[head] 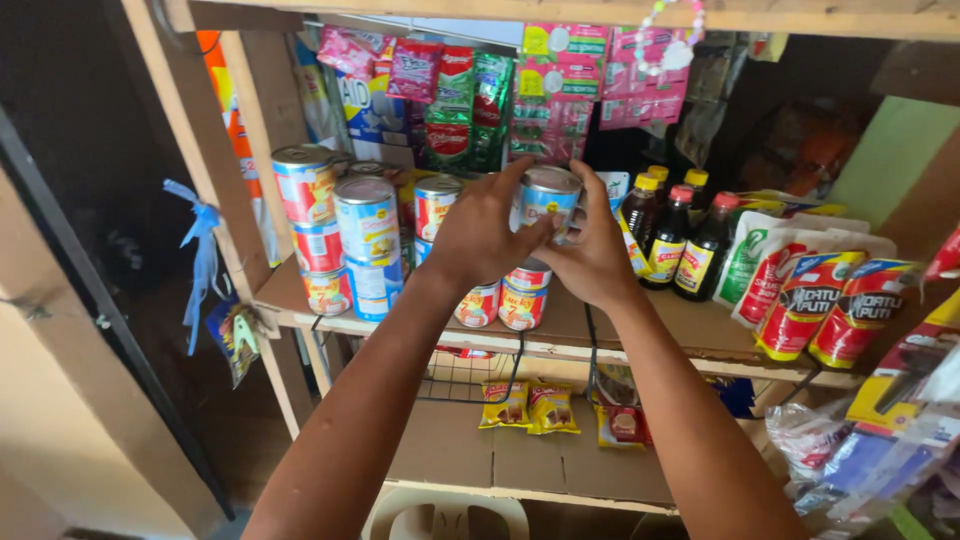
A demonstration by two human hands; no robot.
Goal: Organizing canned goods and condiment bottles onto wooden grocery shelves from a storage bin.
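Two bare forearms reach up from the bottom of the view. The left hand [478, 235] and right hand [592, 252] wear no gloves, rings, watch or bracelets. No sleeve shows below either wrist; both arms are uncovered down to the frame's lower edge.

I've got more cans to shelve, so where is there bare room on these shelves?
Bare board lies on the lower shelf, left of the yellow packets. On the upper shelf a strip lies before the bottles. It is crowded at the can stacks, where both hands hold a can, and by the pouches.
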